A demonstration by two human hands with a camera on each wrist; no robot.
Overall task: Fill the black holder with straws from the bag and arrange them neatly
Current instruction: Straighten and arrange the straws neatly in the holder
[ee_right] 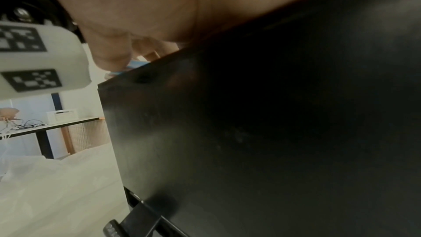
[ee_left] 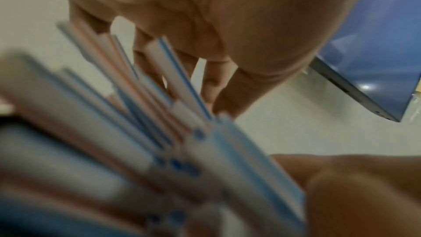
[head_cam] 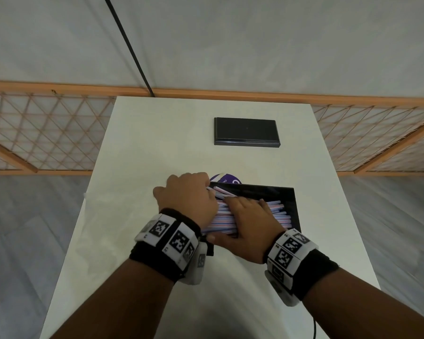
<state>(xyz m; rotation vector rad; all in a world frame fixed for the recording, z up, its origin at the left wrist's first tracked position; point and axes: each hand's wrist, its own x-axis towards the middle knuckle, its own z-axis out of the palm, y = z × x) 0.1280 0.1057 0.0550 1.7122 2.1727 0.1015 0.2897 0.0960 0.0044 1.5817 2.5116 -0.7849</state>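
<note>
The black holder point(head_cam: 293, 211) stands mid-table with a bundle of pink, blue and white straws point(head_cam: 277, 211) lying in it; their left ends stick out past its left wall. My right hand point(head_cam: 247, 216) lies over the bundle with its thumb against the near side, holding the straws. At the bundle's left end, my left hand point(head_cam: 189, 194) has its fingers point(ee_left: 212, 86) fairly straight against the straw tips point(ee_left: 173, 107). The purple bag point(head_cam: 224, 178) lies just behind the left hand and also shows as the bag point(ee_left: 376, 60). The holder's dark wall point(ee_right: 273, 132) fills the right wrist view.
A flat black lid point(head_cam: 246, 130) lies at the far end of the white table point(head_cam: 145, 155). A wooden lattice fence point(head_cam: 47, 133) runs behind the table. A black pole point(head_cam: 130, 47) rises at the back.
</note>
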